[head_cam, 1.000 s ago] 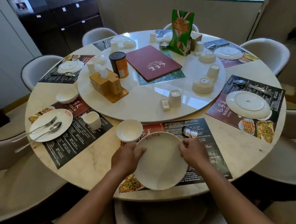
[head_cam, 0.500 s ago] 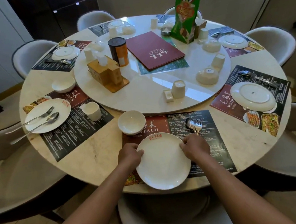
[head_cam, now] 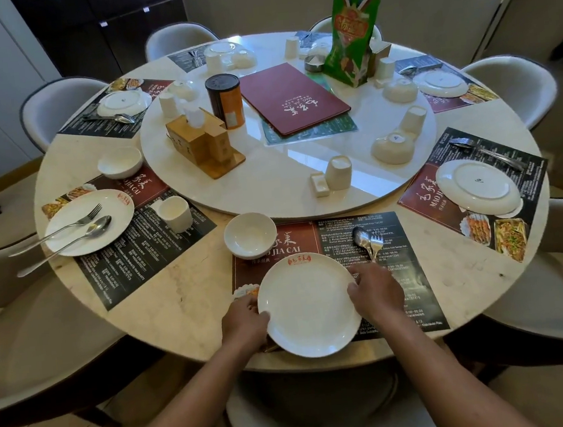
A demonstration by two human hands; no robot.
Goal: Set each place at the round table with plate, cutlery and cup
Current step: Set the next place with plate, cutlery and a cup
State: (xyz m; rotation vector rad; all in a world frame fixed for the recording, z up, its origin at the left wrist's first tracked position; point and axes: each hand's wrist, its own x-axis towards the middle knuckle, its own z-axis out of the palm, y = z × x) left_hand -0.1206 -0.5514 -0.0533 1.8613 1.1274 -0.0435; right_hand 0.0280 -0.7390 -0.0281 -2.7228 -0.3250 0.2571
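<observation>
White plate (head_cam: 309, 305) on placemat (head_cam: 414, 290), left hand (head_cam: 244, 323) and right hand (head_cam: 377, 293) fingers curled gripping opposite rims

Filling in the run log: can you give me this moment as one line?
step: placing plate on near placemat | left hand: grips plate rim | right hand: grips plate rim | spoon and fork: on placemat

The plate (head_cam: 308, 305) covers part of the mat (head_cam: 414, 290) and the fingertips of both hands, left hand (head_cam: 244, 323) and right hand (head_cam: 375, 295). The spoon and fork (head_cam: 369, 242) seem to run under the right hand. The mat's small print is unreadable. The forearms leave the bottom edge.
</observation>
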